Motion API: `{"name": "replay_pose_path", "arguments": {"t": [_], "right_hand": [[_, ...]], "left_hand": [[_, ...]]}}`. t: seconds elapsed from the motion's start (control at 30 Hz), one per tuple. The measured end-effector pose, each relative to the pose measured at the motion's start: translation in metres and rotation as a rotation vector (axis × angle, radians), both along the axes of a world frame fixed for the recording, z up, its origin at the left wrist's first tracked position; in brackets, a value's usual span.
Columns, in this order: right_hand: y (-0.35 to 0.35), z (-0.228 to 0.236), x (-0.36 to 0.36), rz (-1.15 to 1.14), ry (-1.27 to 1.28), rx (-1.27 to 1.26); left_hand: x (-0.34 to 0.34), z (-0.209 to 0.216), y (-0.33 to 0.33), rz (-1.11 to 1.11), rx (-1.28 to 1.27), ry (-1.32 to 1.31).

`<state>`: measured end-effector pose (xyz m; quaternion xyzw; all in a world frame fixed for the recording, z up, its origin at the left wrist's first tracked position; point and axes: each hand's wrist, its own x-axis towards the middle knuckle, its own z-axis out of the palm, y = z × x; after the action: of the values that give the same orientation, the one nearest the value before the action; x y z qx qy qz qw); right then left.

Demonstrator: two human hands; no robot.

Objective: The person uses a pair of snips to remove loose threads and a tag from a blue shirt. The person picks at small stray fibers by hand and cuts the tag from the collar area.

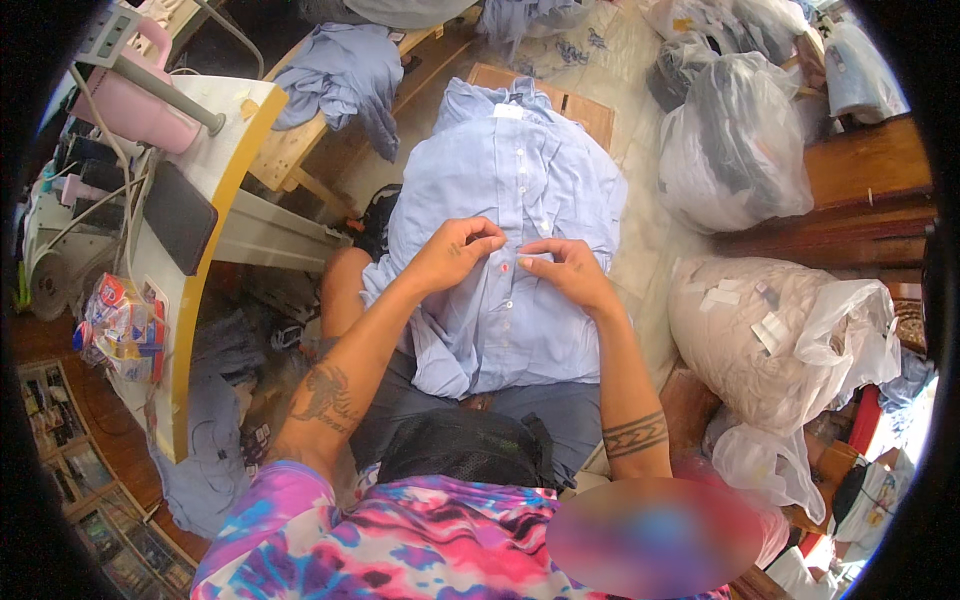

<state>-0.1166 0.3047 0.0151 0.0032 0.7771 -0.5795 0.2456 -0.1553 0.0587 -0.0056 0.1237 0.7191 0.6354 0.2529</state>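
Note:
A light blue button-front shirt (520, 345) is spread over my lap and reaches away from me, collar at the far end. White buttons run down its middle, and a small red mark shows on the placket between my hands. My left hand (458, 256) is closed in a pinch at the left side of the placket. From the right, my right hand (568, 272) pinches the cloth by the same strip, its fingertips a short way from the left ones. Anything small between the fingertips is too fine to make out.
On my left stands a yellow-edged white table (232, 130) with a pink tumbler (145, 105) and a dark phone (180, 217). Blue garments (345, 80) lie on a wooden bench beyond. Stuffed plastic bags (735, 145) and a beige bundle (745, 320) crowd the right side.

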Motion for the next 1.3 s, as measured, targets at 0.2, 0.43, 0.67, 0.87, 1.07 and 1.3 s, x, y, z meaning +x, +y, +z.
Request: {"name": "replay_pose_path", "arguments": {"t": [0.2,0.43,0.67,0.87,1.07,1.3], "right_hand": [[-0.002,-0.003,-0.003,-0.142,-0.085,-0.131],[-0.007,0.009,-0.006,-0.165,-0.074,-0.094],[-0.011,0.015,-0.01,-0.104,-0.012,-0.125],[-0.01,0.013,-0.007,-0.099,-0.038,-0.188],[-0.015,0.019,-0.002,-0.064,-0.06,-0.183],[-0.019,0.023,0.011,-0.017,0.137,-0.114]], "left_hand": [[0.0,0.005,0.004,0.014,0.008,0.006],[0.002,0.007,0.004,0.016,-0.037,0.013],[0.003,0.012,0.005,0.037,-0.025,0.046],[0.001,0.014,0.005,-0.001,-0.079,0.141],[0.006,0.024,0.003,-0.006,-0.132,0.13],[0.05,0.028,0.007,0.214,-0.175,0.471]]}}
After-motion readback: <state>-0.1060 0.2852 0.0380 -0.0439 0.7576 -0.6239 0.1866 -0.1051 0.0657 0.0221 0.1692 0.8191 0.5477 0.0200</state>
